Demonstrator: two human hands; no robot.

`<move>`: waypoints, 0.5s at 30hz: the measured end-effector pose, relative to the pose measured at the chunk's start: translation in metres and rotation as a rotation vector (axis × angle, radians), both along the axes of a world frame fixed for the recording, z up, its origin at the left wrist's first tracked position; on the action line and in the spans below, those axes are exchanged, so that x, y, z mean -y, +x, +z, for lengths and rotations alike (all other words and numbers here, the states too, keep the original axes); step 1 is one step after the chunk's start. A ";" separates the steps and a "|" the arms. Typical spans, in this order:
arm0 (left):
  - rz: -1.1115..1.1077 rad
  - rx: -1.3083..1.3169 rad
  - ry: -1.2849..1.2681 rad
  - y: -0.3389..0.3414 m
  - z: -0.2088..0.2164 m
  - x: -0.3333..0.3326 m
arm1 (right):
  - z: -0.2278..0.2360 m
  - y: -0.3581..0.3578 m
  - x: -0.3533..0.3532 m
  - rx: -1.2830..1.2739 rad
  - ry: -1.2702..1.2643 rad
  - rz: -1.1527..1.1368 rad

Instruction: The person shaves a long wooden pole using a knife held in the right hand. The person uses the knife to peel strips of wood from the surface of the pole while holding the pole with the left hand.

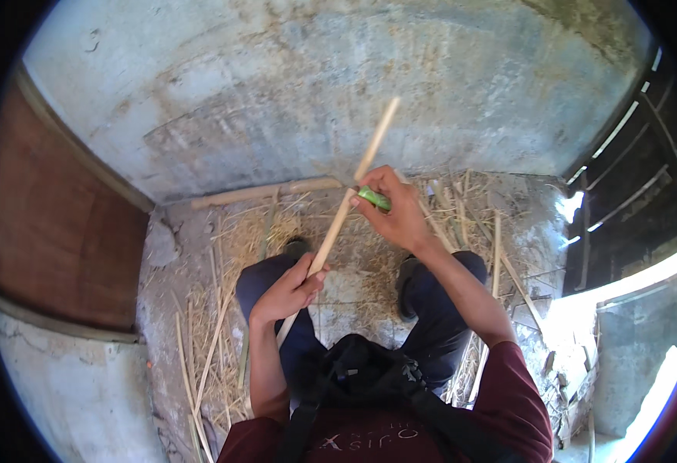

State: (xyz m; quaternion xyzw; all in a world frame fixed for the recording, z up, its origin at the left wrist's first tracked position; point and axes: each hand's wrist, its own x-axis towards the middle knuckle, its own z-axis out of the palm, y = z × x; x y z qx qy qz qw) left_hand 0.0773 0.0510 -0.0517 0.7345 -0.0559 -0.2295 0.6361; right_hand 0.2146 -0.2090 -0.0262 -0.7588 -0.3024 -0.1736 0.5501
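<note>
A long, pale, peeled wooden stick (335,231) slants up and away in front of me, from beside my left thigh to its far end near the wall. My left hand (291,290) is closed round its lower part. Higher up, my right hand (394,210) pinches a small bright green tool (375,199) against the stick, its fingertips at the wood. Only part of the green tool shows between the fingers, and I cannot tell its exact kind. Any blade on it is hidden.
Shavings (257,231) and loose thin sticks (219,339) litter the floor around my feet. A thicker pole (269,193) lies along the foot of the stained wall (354,92). At left is a brown door panel (60,208); at right, dark slats (624,185) let in bright light.
</note>
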 end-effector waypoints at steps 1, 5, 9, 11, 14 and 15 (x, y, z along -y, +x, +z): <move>-0.003 0.065 -0.009 -0.004 0.004 0.005 | -0.004 -0.004 -0.002 -0.002 0.040 0.032; 0.073 0.152 0.019 -0.022 0.020 0.020 | 0.006 -0.015 0.005 -0.068 0.104 0.082; 0.178 0.140 0.054 -0.037 0.032 0.032 | 0.006 -0.014 0.009 -0.038 0.163 0.092; 0.243 0.251 0.049 -0.039 0.030 0.037 | 0.007 -0.015 0.013 -0.018 0.161 0.097; 0.362 0.262 -0.006 -0.042 0.027 0.039 | 0.010 -0.019 0.017 0.009 0.181 0.099; 0.361 0.213 -0.053 -0.044 0.029 0.040 | 0.011 -0.022 0.017 0.017 0.192 0.100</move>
